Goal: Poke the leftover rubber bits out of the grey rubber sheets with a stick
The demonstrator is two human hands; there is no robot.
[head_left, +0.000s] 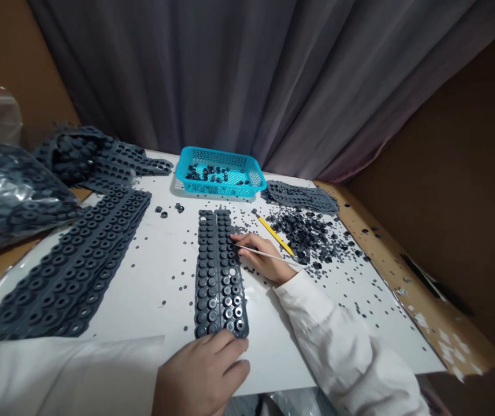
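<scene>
The moulded rubber sheet [217, 266] lies mid-bench [161, 277], pointing toward the near edge; it is probably light, flexible and easiest held by its ends. The left hand [202, 370] rests palm-down on its near end, pinch unclear; the right hand's [260, 257] grip clasps a thin white stick [269, 255] pen-fashion.

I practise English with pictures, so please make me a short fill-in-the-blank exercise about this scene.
The ____ hand holds a thin stick, while the other hand touches the dark strip.
The tool beside the black pieces is mostly ____.
Behind the basket hangs a ____.

Missing words: right; yellow; curtain.
</scene>
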